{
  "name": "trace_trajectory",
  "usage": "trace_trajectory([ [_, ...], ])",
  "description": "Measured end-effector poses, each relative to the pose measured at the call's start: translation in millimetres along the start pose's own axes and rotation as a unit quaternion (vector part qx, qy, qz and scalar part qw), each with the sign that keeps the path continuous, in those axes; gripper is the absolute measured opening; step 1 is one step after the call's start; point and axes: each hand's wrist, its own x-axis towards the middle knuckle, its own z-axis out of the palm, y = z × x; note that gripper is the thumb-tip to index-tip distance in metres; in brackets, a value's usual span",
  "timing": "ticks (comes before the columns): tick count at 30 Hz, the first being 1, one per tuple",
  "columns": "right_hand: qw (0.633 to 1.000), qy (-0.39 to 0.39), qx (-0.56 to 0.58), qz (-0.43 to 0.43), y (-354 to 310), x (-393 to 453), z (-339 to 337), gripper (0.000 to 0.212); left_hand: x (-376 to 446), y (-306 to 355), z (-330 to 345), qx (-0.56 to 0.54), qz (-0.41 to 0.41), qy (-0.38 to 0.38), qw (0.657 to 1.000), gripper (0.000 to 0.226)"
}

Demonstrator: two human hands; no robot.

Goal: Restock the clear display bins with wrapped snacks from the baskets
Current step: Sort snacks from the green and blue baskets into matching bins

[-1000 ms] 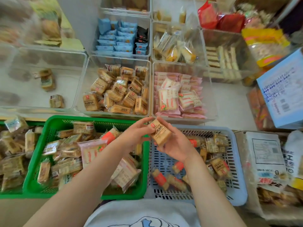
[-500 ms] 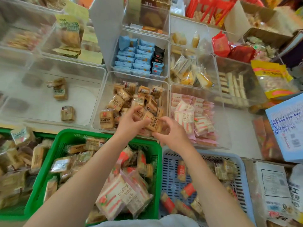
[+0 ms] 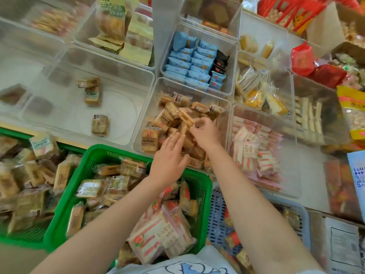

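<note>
A clear display bin [image 3: 146, 113] in the middle row holds several brown wrapped snacks [image 3: 150, 136]. Both my hands are over it. My right hand [image 3: 205, 134] has its fingers curled and pinches a brown wrapped snack [image 3: 186, 118] on top of the pile. Just to its left, my left hand [image 3: 168, 156] lies with straight fingers, the tips touching the packets. Below the bin, a green basket [image 3: 65, 196] holds mixed wrapped snacks, and a blue basket [image 3: 217, 212] sits under my right forearm.
The bin to the right holds pink-striped packets [image 3: 248, 153]. A wide clear bin [image 3: 118, 103] to the left holds three brown packets. Behind are blue packets [image 3: 189, 62] and yellow cakes [image 3: 256, 91]. Another green basket [image 3: 11, 133] of snacks stands at far left.
Both hands have carried the brown packet forward from above the baskets into the middle bin. My left hand has let go and flattened; the view has tilted towards the bins.
</note>
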Motion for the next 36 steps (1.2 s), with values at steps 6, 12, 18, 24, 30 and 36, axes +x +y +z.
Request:
trace_trajectory([
  [6, 0.997, 0.002, 0.078, -0.024, 38.8, -64.6, -37.0, 0.021, -7.6, 13.0, -1.0, 0.033, 0.015, 0.024, 0.999, 0.064],
  [12, 0.989, -0.015, 0.102, 0.103, 151.7, -138.9, -64.5, 0.014, -45.2, 63.5, 44.6, 0.091, 0.113, -0.030, 0.989, 0.041],
  [18, 0.968, -0.053, 0.034, 0.243, 275.1, -193.9, -84.0, 0.021, -79.7, 89.9, 124.1, 0.186, 0.133, -0.205, 0.952, 0.040],
  [24, 0.947, 0.005, -0.132, 0.291, 373.7, -227.8, -107.0, 0.055, -114.7, 130.9, 186.7, 0.148, 0.107, -0.372, 0.910, 0.042],
  [30, 0.951, -0.070, -0.104, 0.283, 410.2, -221.3, -103.8, 0.067, -130.3, 160.0, 218.4, 0.157, 0.098, -0.379, 0.907, 0.038],
  [36, 0.902, -0.031, 0.280, 0.328, 403.5, -217.5, -122.7, 0.043, -125.0, 164.1, 215.8, 0.101, 0.084, -0.314, 0.940, 0.035],
])
